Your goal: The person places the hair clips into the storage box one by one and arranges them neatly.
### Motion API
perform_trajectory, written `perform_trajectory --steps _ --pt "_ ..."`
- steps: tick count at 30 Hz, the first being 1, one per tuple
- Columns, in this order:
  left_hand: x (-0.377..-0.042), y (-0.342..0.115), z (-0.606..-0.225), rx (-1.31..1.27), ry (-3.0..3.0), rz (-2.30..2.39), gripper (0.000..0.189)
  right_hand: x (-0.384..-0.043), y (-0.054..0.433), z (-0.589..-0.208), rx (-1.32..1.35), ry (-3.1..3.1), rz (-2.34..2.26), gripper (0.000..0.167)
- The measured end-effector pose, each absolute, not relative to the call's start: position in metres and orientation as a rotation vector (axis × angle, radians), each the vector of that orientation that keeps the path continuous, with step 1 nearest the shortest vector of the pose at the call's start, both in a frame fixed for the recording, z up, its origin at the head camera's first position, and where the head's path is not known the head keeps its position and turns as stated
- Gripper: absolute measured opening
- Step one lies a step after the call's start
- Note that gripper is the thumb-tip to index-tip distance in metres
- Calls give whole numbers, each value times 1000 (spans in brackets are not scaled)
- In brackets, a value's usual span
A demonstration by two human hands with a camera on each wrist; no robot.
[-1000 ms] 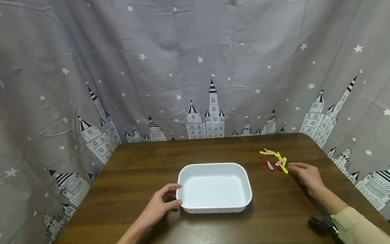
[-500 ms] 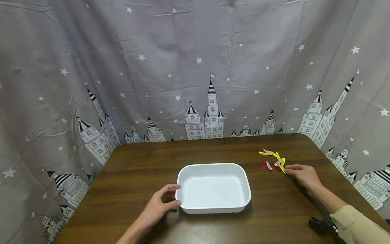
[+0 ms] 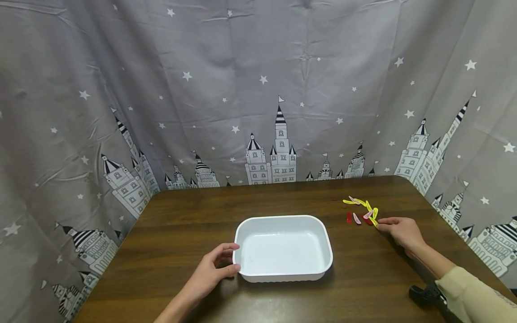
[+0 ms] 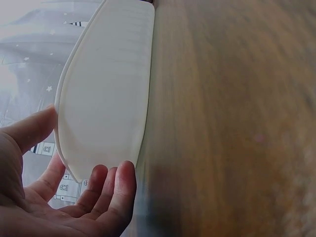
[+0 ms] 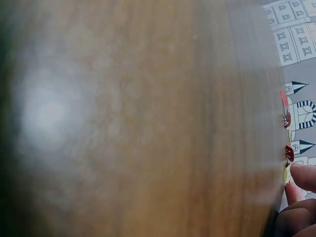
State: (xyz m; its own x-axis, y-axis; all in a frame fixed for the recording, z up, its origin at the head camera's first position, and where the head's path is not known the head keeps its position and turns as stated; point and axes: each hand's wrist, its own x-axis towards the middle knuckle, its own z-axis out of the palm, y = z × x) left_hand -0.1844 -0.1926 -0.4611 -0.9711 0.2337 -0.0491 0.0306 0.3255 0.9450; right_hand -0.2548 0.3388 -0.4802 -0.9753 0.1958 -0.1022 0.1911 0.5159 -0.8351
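In the head view my left hand (image 3: 216, 267) grips the left end of a white rectangular tray (image 3: 282, 273). Its thumb and fingertips are at the rim, and the left wrist view shows the other fingers curled against the tray's wall (image 4: 106, 98). Over on the right, my right hand (image 3: 404, 233) pinches the near end of a yellow hair clip (image 3: 374, 222) between thumb and index finger. That clip lies at the near edge of a small group of hair clips, with a red clip (image 3: 366, 220) and a pink clip (image 3: 368, 215) right beside it.
Further yellow clips (image 3: 361, 202) trail toward the back of the brown wooden table (image 3: 194, 215). A red clip (image 3: 349, 218) and a pink clip (image 3: 357, 219) lie apart on the left of the group. Behind the table hangs a grey curtain (image 3: 210, 112) with castles and stars.
My right hand has moved slightly left, and its fingertips have taken hold of the end of the near yellow hair clip. The left hand has stayed on the tray.
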Motion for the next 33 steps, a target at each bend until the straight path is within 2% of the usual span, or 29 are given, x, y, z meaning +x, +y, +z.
perform_trajectory --steps 17,33 --pt "-185 -192 -459 252 2375 1743 48 -258 338 -479 -306 -2802 1296 37" --pt "-185 -193 -461 281 2348 1769 48 -256 341 -479 -309 -2789 1438 35"
